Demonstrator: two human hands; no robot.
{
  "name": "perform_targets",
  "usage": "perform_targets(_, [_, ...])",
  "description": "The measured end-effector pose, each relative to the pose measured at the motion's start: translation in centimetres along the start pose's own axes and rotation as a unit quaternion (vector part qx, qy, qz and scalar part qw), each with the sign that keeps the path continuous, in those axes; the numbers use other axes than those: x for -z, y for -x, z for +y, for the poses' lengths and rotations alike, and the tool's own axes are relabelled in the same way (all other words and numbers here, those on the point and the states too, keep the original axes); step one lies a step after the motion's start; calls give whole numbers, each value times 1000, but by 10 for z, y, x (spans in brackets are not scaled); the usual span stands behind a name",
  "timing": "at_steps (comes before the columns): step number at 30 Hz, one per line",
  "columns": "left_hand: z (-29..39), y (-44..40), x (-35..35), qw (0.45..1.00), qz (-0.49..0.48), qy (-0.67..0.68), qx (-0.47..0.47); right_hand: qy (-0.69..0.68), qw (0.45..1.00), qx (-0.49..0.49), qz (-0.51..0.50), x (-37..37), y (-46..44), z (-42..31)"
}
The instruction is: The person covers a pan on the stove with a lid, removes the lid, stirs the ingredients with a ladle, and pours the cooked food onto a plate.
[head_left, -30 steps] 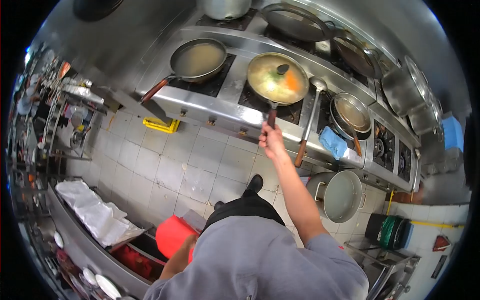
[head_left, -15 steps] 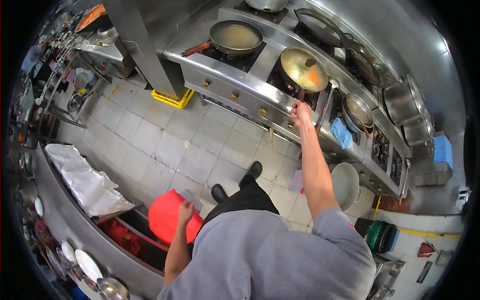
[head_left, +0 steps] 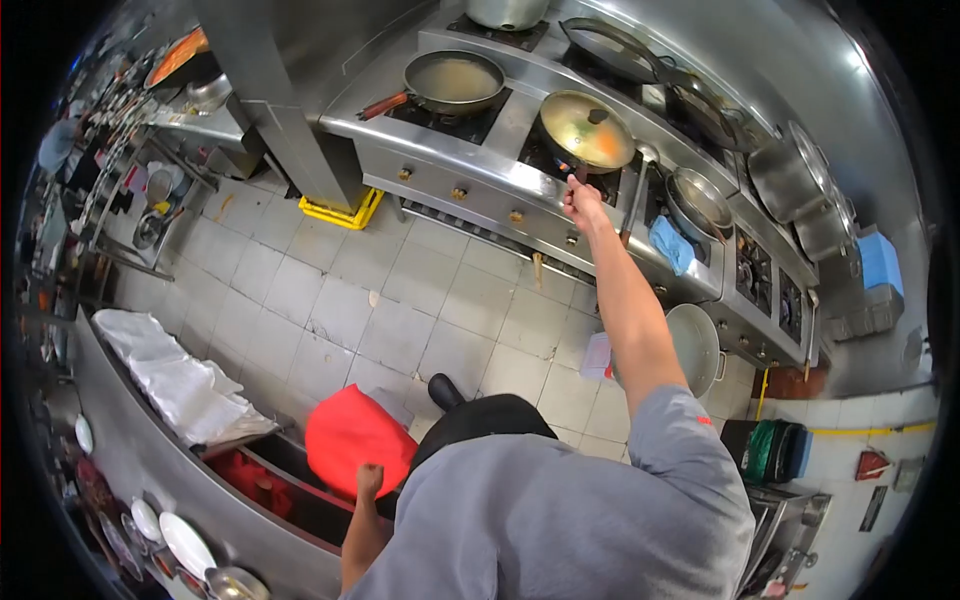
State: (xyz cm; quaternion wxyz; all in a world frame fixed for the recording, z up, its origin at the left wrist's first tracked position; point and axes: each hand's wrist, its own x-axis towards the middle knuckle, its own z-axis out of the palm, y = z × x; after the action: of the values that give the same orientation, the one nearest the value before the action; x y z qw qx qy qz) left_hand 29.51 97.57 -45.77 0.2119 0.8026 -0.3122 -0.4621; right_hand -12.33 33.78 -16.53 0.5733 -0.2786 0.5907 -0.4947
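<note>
My right hand (head_left: 585, 202) is closed round the handle of a lidded frying pan (head_left: 548, 140), which sits on a stove burner. A domed, see-through lid (head_left: 578, 122) with a dark knob covers it, and orange and pale food shows through. A little blue flame is visible beneath the pan. To its left another frying pan (head_left: 455, 80) holds cloudy liquid, its reddish-brown handle turned outward. Low on the left, my left hand (head_left: 370, 482) is curled into a fist in front of a red plastic container (head_left: 355, 430); nothing shows in it, and I cannot tell whether it touches the container.
Right of the lidded pan lie a long-handled ladle (head_left: 640, 190), a smaller pan (head_left: 700, 198) and a blue cloth (head_left: 671, 246). A large pot (head_left: 697, 345) stands on the tiled floor (head_left: 410, 310). A steel counter (head_left: 130, 400) with plates runs along the left.
The view has shifted, so the stove sits slightly further left. My right hand keeps hold of the pan handle. My left hand has dropped lower beside the red container.
</note>
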Motion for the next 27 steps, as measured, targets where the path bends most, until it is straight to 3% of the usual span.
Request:
perform_targets(2, [-13, 28, 0, 993, -50, 74, 79, -31, 999, 11, -33, -1, 7, 2])
perform_targets(4, [-12, 42, 0, 993, -91, -72, -35, -49, 997, 17, -62, -4, 9, 10])
perform_targets(5, [1, 41, -2, 990, -95, -90, -44, -63, 995, 23, -79, 7, 12, 17])
perform_targets(7, [63, 65, -2, 988, -78, -91, 94, -51, 988, 32, -145, 18, 39, 19])
perform_targets(9, [22, 27, -19, 982, -56, -182, 12, 8, 983, 62, -174, 33, 69, 29])
perform_targets(11, [98, 27, -16, 965, -105, -238, 11, 78, 974, 56, -206, 54, 104, 58])
perform_targets(14, [149, 3, -31, 955, -100, -245, -134, 87, 960, 51, -260, 105, 176, 156])
perform_targets(15, [165, -4, -37, 945, -118, -256, -164, 30, 977, -8, -210, 120, 213, 191])
perform_targets(19, [243, -40, -63, 922, -171, -260, -231, 55, 969, -195, -144, 190, 339, 323])
perform_targets(22, [308, -82, -88, 893, -176, -288, -299, 87, 964, -239, -74, 217, 401, 405])
perform_targets(24, [353, -123, -107, 873, -182, -304, -335, -12, 972, -233, 18, 225, 418, 424])
perform_targets(27, [428, -176, -144, 869, -169, -312, -345, -32, 967, -240, 83, 221, 428, 415])
